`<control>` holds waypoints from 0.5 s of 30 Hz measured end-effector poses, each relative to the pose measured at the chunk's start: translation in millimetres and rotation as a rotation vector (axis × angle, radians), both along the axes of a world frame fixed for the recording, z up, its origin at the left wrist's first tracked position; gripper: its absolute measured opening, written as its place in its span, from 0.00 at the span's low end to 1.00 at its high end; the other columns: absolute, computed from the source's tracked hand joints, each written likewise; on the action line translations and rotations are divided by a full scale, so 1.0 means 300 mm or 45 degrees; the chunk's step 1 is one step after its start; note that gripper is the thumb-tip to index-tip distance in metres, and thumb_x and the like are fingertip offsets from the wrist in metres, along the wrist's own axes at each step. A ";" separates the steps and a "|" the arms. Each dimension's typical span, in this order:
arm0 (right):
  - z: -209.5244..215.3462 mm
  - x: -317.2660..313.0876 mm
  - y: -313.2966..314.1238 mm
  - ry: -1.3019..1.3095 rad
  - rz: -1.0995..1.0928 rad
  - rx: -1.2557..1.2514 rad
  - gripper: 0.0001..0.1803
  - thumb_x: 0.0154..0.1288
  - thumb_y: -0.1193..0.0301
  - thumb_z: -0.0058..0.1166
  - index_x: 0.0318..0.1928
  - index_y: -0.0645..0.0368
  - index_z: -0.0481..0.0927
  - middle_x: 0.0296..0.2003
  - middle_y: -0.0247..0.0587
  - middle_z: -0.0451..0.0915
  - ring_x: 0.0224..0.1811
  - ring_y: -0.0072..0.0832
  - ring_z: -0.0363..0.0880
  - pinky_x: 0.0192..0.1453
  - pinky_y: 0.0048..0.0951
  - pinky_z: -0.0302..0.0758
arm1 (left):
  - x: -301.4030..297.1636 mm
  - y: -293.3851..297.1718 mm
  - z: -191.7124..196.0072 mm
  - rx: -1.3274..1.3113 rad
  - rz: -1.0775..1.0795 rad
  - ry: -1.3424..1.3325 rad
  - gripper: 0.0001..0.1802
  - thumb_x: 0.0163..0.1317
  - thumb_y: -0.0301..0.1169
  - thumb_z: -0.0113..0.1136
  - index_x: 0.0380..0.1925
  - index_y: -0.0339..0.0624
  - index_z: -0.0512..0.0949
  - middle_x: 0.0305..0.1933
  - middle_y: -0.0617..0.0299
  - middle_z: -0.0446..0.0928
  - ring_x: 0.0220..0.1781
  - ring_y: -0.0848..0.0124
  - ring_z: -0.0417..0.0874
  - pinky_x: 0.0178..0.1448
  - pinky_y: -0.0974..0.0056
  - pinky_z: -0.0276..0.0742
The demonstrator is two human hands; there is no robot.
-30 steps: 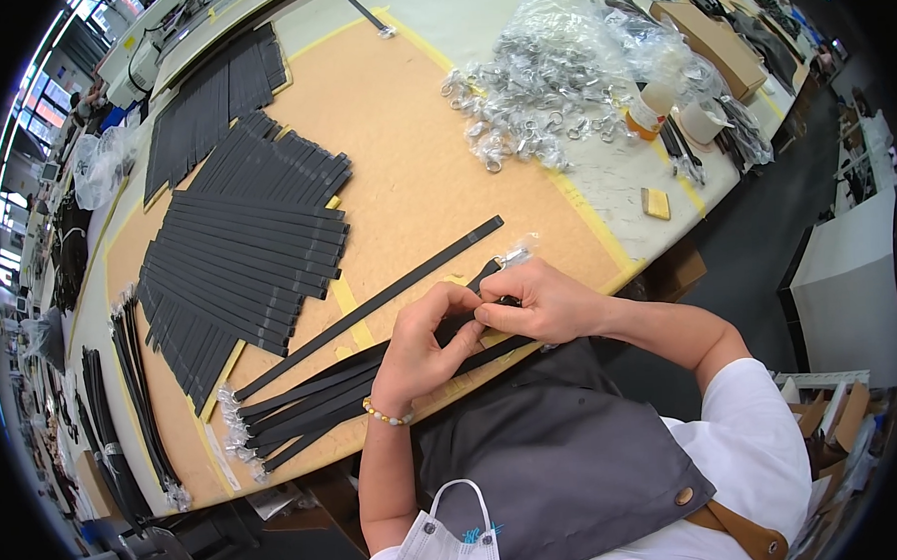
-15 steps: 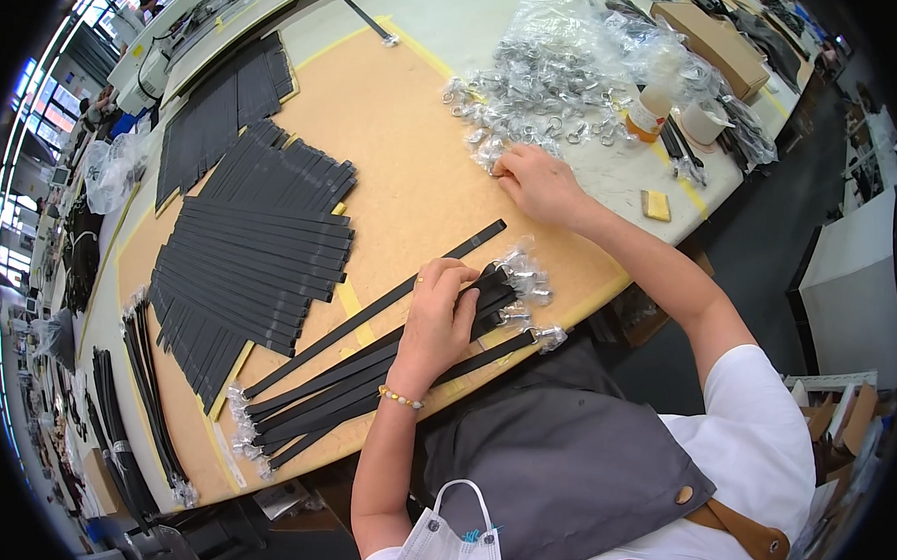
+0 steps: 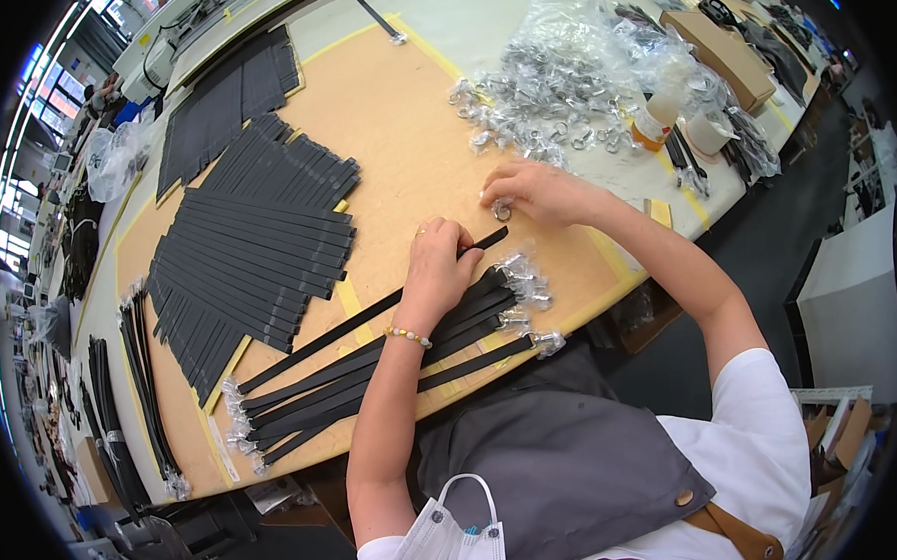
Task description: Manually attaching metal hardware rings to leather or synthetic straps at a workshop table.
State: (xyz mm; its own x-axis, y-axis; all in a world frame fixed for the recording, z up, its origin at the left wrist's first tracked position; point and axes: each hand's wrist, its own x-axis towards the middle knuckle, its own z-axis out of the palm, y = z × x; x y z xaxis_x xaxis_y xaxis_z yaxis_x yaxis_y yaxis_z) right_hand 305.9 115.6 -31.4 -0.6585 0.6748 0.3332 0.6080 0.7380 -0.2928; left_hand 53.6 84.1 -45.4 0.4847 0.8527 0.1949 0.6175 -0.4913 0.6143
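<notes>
Your left hand (image 3: 436, 271) has its fingers bent close together, pinching a long black strap (image 3: 323, 341) near its far end. A short bit of that end sticks out past them, pointing at your other hand. The strap lies on a slant over the tan sheet (image 3: 403, 152) on the counter (image 3: 457, 19), and its near end reaches some shiny clips in clear wrap (image 3: 236, 414) at the left.

Your right hand (image 3: 540, 191) has its fingers curled in, with the tips nearly closed on a small metal ring (image 3: 502, 214). Clear wrap shows by it. The ring is just past the end of the strap and does not touch it.

A bunch of black straps (image 3: 477, 301) lies nearer to you, partly under your left arm, with shiny wrapped bits (image 3: 522, 282) at the right ends. To your left, many flat black strips (image 3: 257, 258) are spread like a fan. Past your right hand is a big heap of wrapped metal clips (image 3: 546, 106). To the right of the heap are an orange and clear bottle (image 3: 652, 126) and a brown box (image 3: 721, 60).
</notes>
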 end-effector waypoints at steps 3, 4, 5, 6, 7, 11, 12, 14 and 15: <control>0.043 0.020 -0.005 -0.011 -0.326 -0.481 0.12 0.67 0.72 0.61 0.50 0.55 0.84 0.53 0.41 0.83 0.54 0.41 0.81 0.56 0.42 0.78 | -0.019 -0.014 0.023 -0.137 0.032 -0.093 0.11 0.61 0.28 0.71 0.37 0.35 0.79 0.36 0.53 0.81 0.40 0.60 0.82 0.47 0.60 0.79; 0.034 0.026 -0.022 0.062 -0.383 -0.475 0.10 0.67 0.72 0.61 0.48 0.56 0.84 0.49 0.42 0.83 0.51 0.40 0.81 0.54 0.41 0.78 | -0.016 -0.021 0.037 -0.242 0.063 -0.169 0.11 0.62 0.28 0.71 0.37 0.34 0.78 0.34 0.54 0.82 0.37 0.64 0.83 0.44 0.62 0.79; 0.029 0.029 -0.035 0.135 -0.441 -0.470 0.09 0.67 0.71 0.61 0.47 0.58 0.83 0.45 0.42 0.83 0.47 0.40 0.82 0.52 0.40 0.78 | -0.018 -0.023 0.051 -0.241 0.059 -0.170 0.11 0.62 0.28 0.71 0.37 0.34 0.78 0.34 0.54 0.82 0.37 0.64 0.83 0.44 0.62 0.79; 0.026 0.030 -0.044 0.136 -0.446 -0.469 0.09 0.67 0.71 0.61 0.47 0.58 0.83 0.45 0.42 0.83 0.47 0.40 0.82 0.52 0.40 0.78 | -0.026 -0.022 0.064 -0.261 0.077 -0.230 0.11 0.63 0.28 0.71 0.38 0.35 0.79 0.34 0.56 0.83 0.36 0.68 0.83 0.43 0.65 0.79; 0.024 0.030 -0.055 0.394 -0.588 -0.632 0.08 0.67 0.72 0.60 0.46 0.59 0.83 0.42 0.43 0.83 0.44 0.39 0.82 0.50 0.38 0.78 | -0.034 -0.024 0.074 -0.283 0.096 -0.292 0.11 0.64 0.28 0.71 0.40 0.35 0.79 0.34 0.58 0.83 0.34 0.72 0.83 0.41 0.67 0.79; 0.035 0.044 -0.077 0.678 -0.831 -0.436 0.08 0.66 0.77 0.56 0.44 0.60 0.82 0.41 0.42 0.82 0.39 0.36 0.82 0.48 0.36 0.78 | -0.057 -0.022 0.091 -0.218 0.086 -0.460 0.12 0.64 0.29 0.72 0.43 0.36 0.81 0.34 0.62 0.82 0.36 0.78 0.82 0.43 0.70 0.79; 0.040 0.053 -0.080 0.679 -0.834 -0.435 0.08 0.66 0.77 0.56 0.44 0.60 0.82 0.41 0.42 0.82 0.39 0.36 0.82 0.48 0.36 0.78 | -0.065 -0.020 0.092 -0.208 0.082 -0.489 0.13 0.63 0.29 0.72 0.44 0.36 0.81 0.35 0.64 0.83 0.36 0.78 0.82 0.44 0.70 0.79; 0.058 0.079 -0.073 0.473 -0.767 -0.336 0.10 0.63 0.80 0.53 0.44 0.60 0.82 0.42 0.40 0.83 0.41 0.36 0.82 0.49 0.36 0.78 | -0.071 -0.017 0.087 -0.197 0.079 -0.519 0.14 0.63 0.29 0.73 0.46 0.37 0.81 0.35 0.66 0.83 0.37 0.79 0.82 0.45 0.71 0.79; 0.073 0.088 -0.066 0.472 -0.767 -0.335 0.10 0.63 0.80 0.53 0.44 0.60 0.82 0.42 0.40 0.83 0.41 0.36 0.82 0.49 0.36 0.78 | -0.072 -0.015 0.076 -0.216 0.071 -0.584 0.14 0.62 0.30 0.74 0.44 0.37 0.82 0.35 0.64 0.84 0.37 0.77 0.82 0.44 0.69 0.80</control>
State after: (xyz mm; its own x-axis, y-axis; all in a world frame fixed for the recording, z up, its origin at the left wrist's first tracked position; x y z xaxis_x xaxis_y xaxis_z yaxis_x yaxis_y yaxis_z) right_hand 332.3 95.8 -9.4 -0.0266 0.9706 0.2394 0.7119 0.1865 -0.6771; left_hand 32.0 79.7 -22.6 0.3342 0.9131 0.2335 0.2872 -0.3346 0.8975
